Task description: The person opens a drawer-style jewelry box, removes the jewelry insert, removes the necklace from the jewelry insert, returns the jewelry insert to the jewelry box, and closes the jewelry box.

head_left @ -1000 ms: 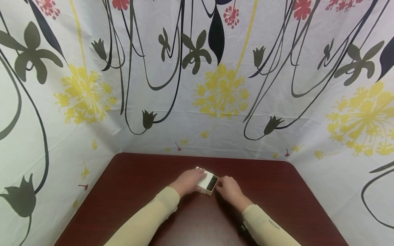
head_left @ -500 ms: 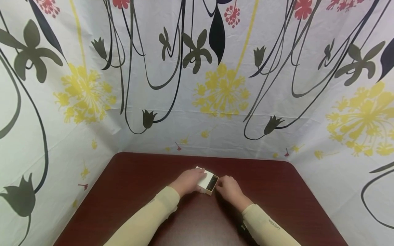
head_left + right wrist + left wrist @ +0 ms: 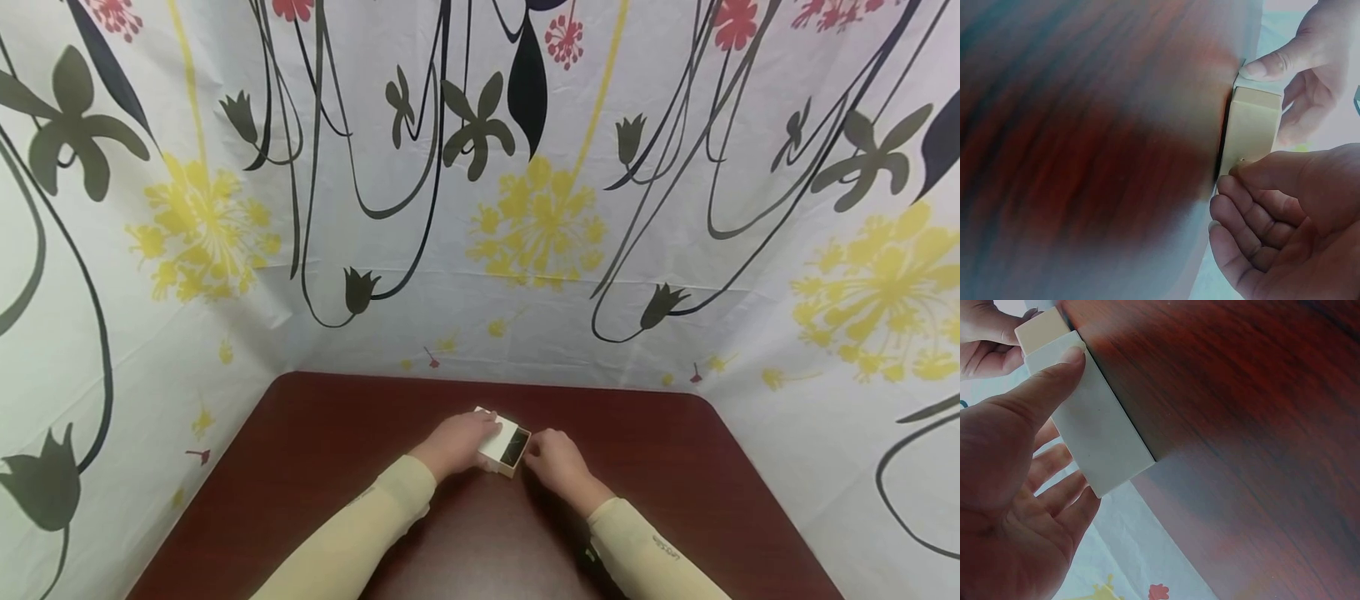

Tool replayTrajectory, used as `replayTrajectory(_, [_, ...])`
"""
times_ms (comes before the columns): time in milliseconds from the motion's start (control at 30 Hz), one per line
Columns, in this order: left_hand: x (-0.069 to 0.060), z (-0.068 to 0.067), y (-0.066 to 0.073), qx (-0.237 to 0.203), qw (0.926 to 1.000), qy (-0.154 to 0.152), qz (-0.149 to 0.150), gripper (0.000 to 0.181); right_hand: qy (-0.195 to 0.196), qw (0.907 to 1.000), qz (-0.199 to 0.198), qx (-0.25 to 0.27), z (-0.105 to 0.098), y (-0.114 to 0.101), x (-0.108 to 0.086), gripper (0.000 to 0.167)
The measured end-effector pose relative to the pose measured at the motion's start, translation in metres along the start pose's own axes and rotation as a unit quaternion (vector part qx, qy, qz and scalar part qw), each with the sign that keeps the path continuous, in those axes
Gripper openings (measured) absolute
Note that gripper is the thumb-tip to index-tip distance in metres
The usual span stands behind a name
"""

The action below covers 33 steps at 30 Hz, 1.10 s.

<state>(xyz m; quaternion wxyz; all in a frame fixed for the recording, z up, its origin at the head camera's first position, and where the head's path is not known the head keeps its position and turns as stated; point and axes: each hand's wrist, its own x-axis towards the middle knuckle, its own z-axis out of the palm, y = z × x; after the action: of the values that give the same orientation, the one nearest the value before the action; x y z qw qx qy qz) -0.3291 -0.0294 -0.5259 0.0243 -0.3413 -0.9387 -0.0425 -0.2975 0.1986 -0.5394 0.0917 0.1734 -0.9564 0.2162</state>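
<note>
A small white slide-out box (image 3: 497,440) sits over the table, its cream inner tray (image 3: 1251,125) pulled partway out of the sleeve. Dark material shows inside the tray's exposed part in the head view. My left hand (image 3: 455,446) grips the white sleeve (image 3: 1099,419), thumb along the near side and fingers across the top and far side. At the tray's outer end is my right hand (image 3: 558,462), its thumb and forefinger pinched together against the end face. A tiny hole or tab there is mostly covered by the thumb. The other right fingers are curled.
The dark red-brown table (image 3: 337,425) has rounded far corners. A white cloth (image 3: 420,233) with printed flowers hangs behind it and along both sides. Cream sleeves (image 3: 360,521) cover both forearms.
The head view has shifted very slightly. Both hands, the box and its partly drawn tray otherwise look the same.
</note>
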Motion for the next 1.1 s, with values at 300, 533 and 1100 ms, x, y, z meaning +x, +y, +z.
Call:
replayTrajectory(300, [0.0014,-0.0014,-0.0006,0.002,1.0,0.004,0.005,0.071,-0.004,1.0,0.0,0.003,-0.0001,0.0014,0.0005,0.027])
replayTrajectory(533, [0.0002,-0.0012,-0.0001,0.006,0.9999,0.003,0.007,0.071,-0.006,1.0,0.005,0.005,0.0005,0.0026,-0.0001,0.028])
replayTrajectory(1100, [0.0009,-0.0016,0.0002,0.0,1.0,0.001,0.006,0.072,-0.005,0.9999,0.011,0.007,-0.0011,0.0026,-0.0024,0.028])
